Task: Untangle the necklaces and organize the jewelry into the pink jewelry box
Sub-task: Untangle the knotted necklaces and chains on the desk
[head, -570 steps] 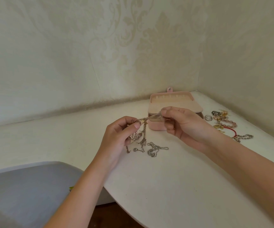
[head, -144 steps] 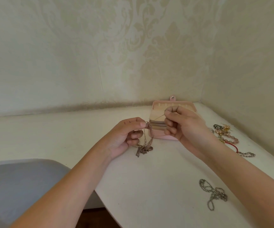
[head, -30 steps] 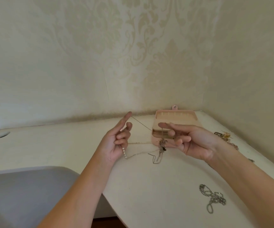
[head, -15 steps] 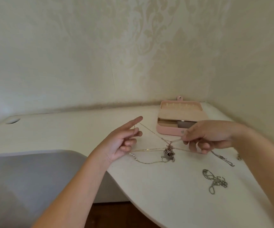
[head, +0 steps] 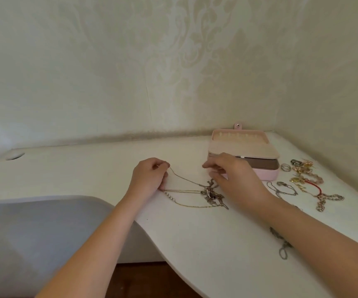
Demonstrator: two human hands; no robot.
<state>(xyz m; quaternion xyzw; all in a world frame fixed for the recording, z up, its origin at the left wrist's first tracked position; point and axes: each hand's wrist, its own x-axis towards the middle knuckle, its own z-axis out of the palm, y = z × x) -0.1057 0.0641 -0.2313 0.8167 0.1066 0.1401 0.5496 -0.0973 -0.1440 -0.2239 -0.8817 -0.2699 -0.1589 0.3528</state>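
Tangled thin necklaces (head: 197,193) lie on the white table (head: 195,237), their pendants knotted in a clump (head: 211,193). My left hand (head: 150,177) pinches the chains' left ends, fingers closed on them. My right hand (head: 232,179) hovers palm down over the clump's right side; whether its fingers touch the chains is hidden. The pink jewelry box (head: 243,153) stands open just behind my right hand. A silver chain (head: 282,246) lies partly under my right forearm.
Loose jewelry lies right of the box: rings (head: 285,167), a beaded bracelet (head: 309,176), a red cord bracelet (head: 314,187), a chunky chain bracelet (head: 328,200), and a thin silver chain (head: 283,188). A grey chair (head: 34,233) sits at the lower left. Walls close the corner.
Both hands have dropped to the table and the stretched necklaces now lie on its surface. My left hand closed on the chain ends; my right hand moved left over the clump.
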